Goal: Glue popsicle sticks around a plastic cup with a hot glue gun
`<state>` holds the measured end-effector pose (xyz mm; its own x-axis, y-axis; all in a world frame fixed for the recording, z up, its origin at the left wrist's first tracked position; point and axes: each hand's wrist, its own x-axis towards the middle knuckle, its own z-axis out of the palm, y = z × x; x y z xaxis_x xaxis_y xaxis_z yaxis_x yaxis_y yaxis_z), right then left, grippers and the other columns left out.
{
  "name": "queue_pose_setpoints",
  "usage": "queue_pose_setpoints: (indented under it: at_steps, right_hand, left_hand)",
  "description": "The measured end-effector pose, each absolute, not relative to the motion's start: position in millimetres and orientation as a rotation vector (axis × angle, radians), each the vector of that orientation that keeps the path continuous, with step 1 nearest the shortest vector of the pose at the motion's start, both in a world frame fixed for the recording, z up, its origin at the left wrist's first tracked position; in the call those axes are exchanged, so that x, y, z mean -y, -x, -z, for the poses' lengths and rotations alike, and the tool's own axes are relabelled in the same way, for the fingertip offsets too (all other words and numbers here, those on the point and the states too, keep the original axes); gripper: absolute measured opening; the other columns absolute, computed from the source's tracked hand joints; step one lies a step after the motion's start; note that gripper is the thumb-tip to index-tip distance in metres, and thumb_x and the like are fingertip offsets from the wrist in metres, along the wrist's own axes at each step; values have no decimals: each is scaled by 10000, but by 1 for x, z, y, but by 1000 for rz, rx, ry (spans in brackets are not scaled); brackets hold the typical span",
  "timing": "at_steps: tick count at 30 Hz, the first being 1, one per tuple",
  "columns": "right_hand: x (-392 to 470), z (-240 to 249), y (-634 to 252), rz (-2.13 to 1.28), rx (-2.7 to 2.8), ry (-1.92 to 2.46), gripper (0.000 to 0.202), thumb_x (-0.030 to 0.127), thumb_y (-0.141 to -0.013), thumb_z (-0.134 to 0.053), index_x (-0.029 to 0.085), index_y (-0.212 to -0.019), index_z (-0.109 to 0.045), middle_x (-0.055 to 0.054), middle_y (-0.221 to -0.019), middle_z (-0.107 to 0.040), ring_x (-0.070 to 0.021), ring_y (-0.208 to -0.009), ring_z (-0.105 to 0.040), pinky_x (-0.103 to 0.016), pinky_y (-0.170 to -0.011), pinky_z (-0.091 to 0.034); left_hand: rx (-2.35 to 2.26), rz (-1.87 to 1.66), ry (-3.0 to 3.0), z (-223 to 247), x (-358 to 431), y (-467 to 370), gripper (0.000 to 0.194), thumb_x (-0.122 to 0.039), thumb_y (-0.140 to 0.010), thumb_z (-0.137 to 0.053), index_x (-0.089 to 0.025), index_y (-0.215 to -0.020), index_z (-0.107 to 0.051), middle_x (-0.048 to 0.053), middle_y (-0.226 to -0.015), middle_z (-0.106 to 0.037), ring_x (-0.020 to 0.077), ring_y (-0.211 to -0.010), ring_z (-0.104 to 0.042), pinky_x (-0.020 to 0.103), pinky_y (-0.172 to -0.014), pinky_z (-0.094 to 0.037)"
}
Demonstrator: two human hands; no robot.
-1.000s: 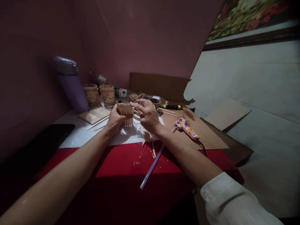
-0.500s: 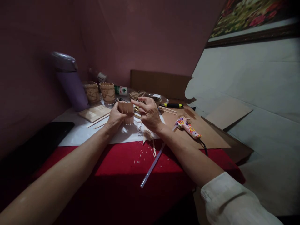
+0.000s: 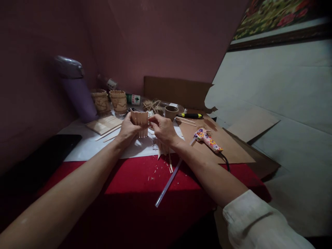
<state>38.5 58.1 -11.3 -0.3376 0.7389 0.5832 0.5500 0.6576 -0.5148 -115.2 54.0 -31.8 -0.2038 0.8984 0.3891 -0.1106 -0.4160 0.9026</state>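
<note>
My left hand (image 3: 127,129) is closed around a small cup of wooden craft sticks (image 3: 140,119), its edges scalloped by the stick ends. At the cup's right side, my right hand (image 3: 164,128) has its fingers pinched together against the edge. Whatever those fingertips may hold is hidden. Below the hands, loose cut craft sticks (image 3: 163,149) and small chips lie on the white paper (image 3: 88,152) and red cloth (image 3: 124,176). A flower-patterned glue gun (image 3: 208,140), with a long clear glue stick (image 3: 168,185) in its back, rests right of my right wrist.
A purple flask (image 3: 79,95) and two decorated stick cups (image 3: 118,102) stand at the back left. Behind my right hand are a twine bundle (image 3: 153,105), a brown pot (image 3: 171,112) and a yellow-black cutter (image 3: 192,116). Cardboard (image 3: 230,152) lies at right; a stick panel (image 3: 103,124) lies left.
My right hand has lowered slightly, and its raised, spread fingers have closed into a pinch at the cup's right edge. The brown pot behind shows more fully. My left hand stays put.
</note>
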Motion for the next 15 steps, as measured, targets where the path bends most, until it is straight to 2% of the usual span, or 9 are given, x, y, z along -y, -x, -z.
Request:
queue_pose_setpoints:
  at_steps: [6, 15]
  right_hand:
    - [-58, 12, -37, -311, 2055, 985, 178, 94, -840, -528, 176, -929, -657, -51, -839, -726, -182, -762, -661, -296, -713, -473]
    - [-56, 11, -37, -336, 2058, 987, 154, 113, -850, -550, 182, -929, -663, -33, -802, -718, -174, -757, -659, -297, -730, -484]
  left_hand:
    - [-978, -1706, -1278, 29, -51, 114, 586, -119, -405, -840, -176, -913, -556, -16, -802, -630, 127, -699, -565, 231, -614, -463]
    - [-1019, -1723, -1318, 33, -56, 116, 548, -119, -425, -832, -177, -899, -563, -13, -796, -632, 125, -689, -558, 234, -602, -461]
